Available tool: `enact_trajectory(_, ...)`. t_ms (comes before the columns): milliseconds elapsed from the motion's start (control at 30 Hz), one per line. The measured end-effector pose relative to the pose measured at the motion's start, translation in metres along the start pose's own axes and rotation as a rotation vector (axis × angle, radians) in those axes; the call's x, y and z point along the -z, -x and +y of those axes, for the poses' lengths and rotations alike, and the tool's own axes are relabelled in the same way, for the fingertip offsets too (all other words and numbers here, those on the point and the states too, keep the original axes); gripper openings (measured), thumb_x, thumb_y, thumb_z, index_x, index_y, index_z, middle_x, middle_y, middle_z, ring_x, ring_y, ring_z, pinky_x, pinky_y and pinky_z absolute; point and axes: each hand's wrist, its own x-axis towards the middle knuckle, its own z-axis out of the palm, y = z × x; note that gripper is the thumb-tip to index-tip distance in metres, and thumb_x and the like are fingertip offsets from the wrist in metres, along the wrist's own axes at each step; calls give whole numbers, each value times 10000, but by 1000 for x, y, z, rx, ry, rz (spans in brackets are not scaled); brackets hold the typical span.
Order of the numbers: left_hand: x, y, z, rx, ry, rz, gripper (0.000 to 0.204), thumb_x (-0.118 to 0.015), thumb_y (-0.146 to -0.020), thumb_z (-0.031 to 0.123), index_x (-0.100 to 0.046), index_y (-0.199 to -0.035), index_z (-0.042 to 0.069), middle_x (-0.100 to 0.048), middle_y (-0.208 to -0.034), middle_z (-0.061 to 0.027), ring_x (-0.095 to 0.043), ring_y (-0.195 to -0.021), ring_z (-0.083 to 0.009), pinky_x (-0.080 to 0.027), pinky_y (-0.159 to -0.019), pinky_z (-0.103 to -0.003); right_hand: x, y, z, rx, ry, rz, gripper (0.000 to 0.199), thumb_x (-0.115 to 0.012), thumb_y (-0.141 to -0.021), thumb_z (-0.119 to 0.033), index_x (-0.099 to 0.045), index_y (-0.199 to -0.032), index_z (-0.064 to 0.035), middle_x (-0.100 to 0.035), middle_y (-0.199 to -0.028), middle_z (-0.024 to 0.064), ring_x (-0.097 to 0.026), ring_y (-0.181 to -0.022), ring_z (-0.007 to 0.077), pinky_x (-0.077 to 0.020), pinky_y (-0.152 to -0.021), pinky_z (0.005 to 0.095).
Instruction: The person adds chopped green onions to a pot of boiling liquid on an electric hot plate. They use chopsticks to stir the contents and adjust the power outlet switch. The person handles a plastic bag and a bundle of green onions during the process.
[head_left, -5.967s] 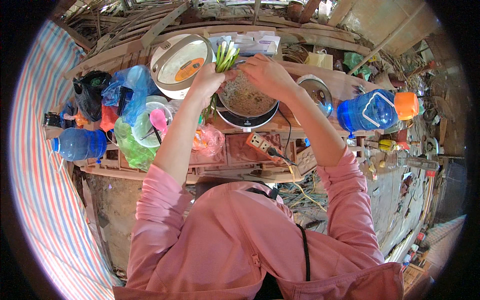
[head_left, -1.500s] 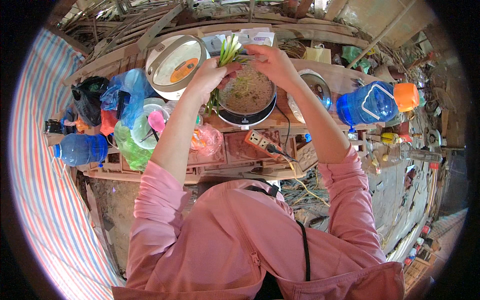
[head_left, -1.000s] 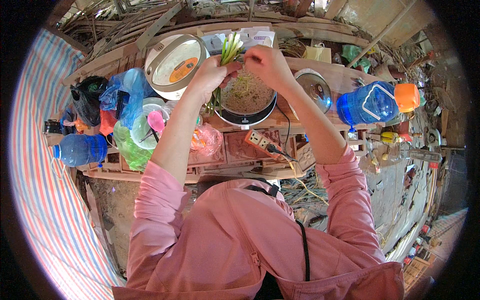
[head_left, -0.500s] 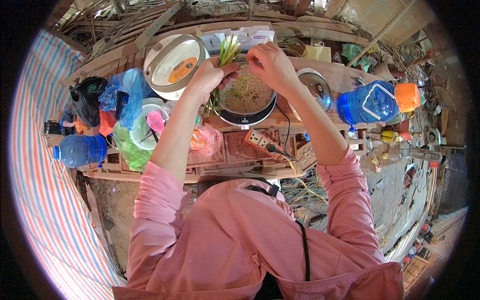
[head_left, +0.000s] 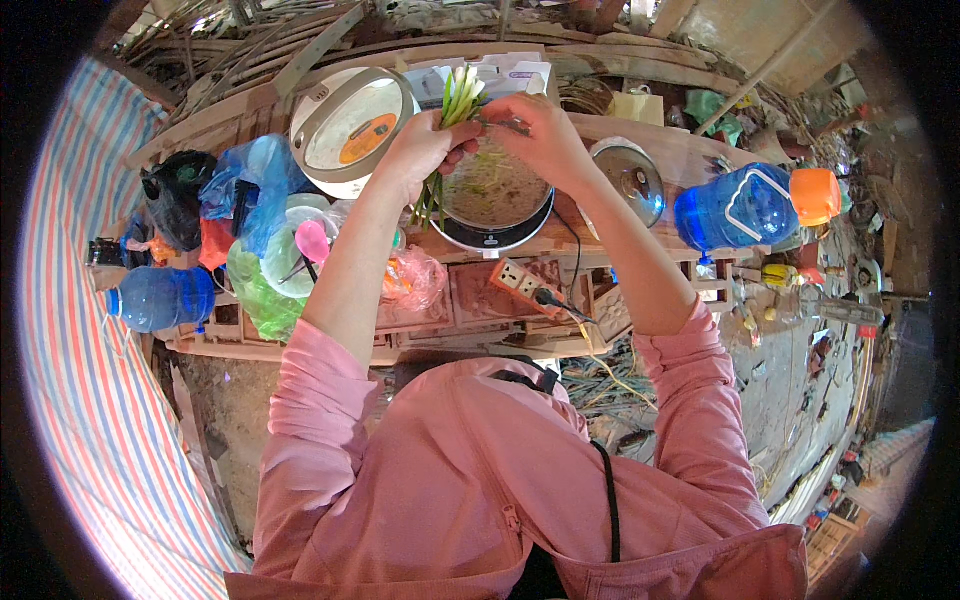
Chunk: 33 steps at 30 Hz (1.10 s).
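My left hand (head_left: 422, 152) is closed around an upright bunch of spring onions (head_left: 462, 92). Their white ends point away from me, and the green leaves hang below my fist. Close beside it, my right hand (head_left: 545, 138) has its fingers pinched together near the bunch; a small dark bit shows at the fingertips, too unclear to name. Both hands are over the far part of an electric pot (head_left: 487, 238) with a black-and-white side. Inside lies pale brown food (head_left: 495, 195) with some green pieces on top, looking hazy.
A rice cooker (head_left: 345, 172) stands left of the pot, a glass lid (head_left: 632, 180) right. A power strip (head_left: 518, 283) with a plugged-in cord lies in front. Large blue water bottles (head_left: 735, 208) flank the wooden table; plastic bags (head_left: 270, 190) and a pink spoon (head_left: 312, 240) crowd the left.
My right hand has come down slightly, closer to the cut area beside the spring onions. My left hand keeps its hold. The food in the pot looks hazier.
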Motion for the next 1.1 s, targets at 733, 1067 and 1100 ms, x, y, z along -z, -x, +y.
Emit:
enact_trajectory(733, -1, -4, -6, -44, -28, -38, 172, -615, -939, 232, -664, -990, 75, -664, -817, -16, -489, -617, -63, -375, -533, -233, 4, 3, 12, -241, -31, 9, 191, -652, -835, -181, -691, -955, -39, -692, -872, 125, -680, -825, 302, -522, -729, 375)
enact_trajectory(1067, -10, -10, -6, -42, -7, -31, 201, -702, -893, 212, -650, -1015, 61, -675, -830, -16, -477, -574, -61, -331, -488, -208, 7, -3, 9, -149, -36, 107, 257, -720, -839, -186, -677, -1025, -14, -699, -879, 131, -678, -802, 234, -533, -742, 349)
enact_trajectory(1100, -10, -10, -7, -46, 1, -41, 206, -713, -886, 208, -648, -1014, 59, -667, -814, -11, -466, -559, -59, -320, -481, -206, 6, -4, 8, -152, -52, 112, 253, -720, -842, -185, -675, -1020, -10, -700, -877, 129, -678, -801, 226, -533, -739, 344)
